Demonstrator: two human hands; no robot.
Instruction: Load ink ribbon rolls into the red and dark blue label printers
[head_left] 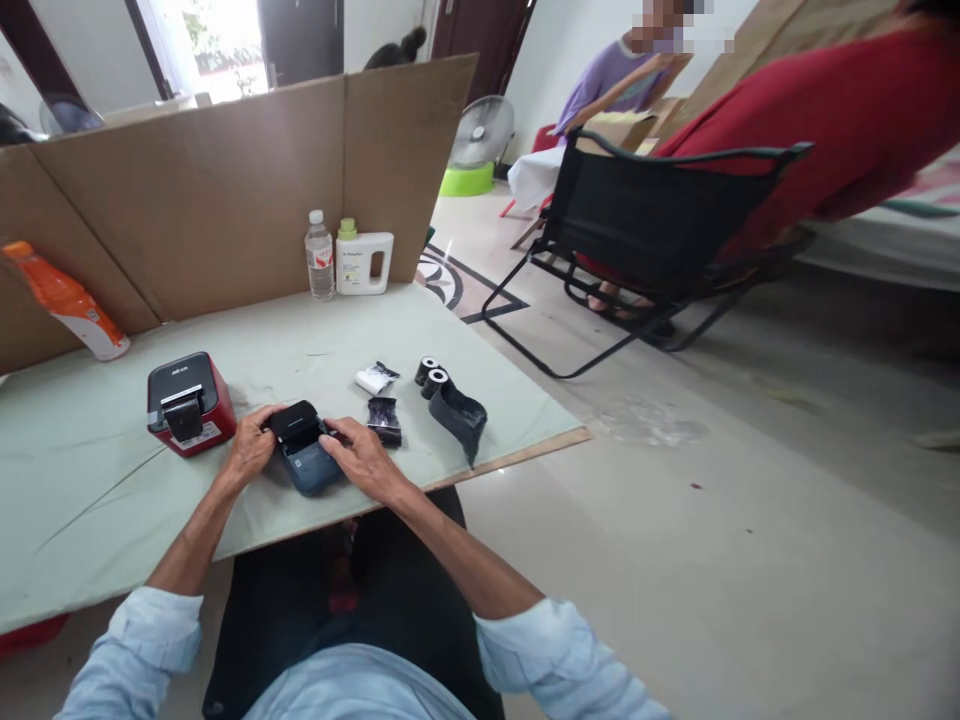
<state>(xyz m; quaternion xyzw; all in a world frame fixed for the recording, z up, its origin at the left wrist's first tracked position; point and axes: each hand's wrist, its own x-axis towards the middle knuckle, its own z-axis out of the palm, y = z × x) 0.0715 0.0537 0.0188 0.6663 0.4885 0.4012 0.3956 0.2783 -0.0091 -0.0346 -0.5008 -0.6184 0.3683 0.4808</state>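
Observation:
A small dark blue label printer (307, 462) with its black lid raised lies on the pale green tabletop (90, 480) near the front edge. My left hand (251, 446) grips its left side, fingers curled. My right hand (361, 455) holds its right side, fingers bent onto the body. Just right of my right hand lies a small black wrapped roll (385, 419).
A red and black printer (187, 402) stands to the left. Two black rolls (431, 377), a black wrapper (461, 415) and a white packet (375, 377) lie to the right. A water bottle (320, 256), white jug (363, 261), cardboard screen (225, 190), folding chair (652, 220) and two people stand beyond.

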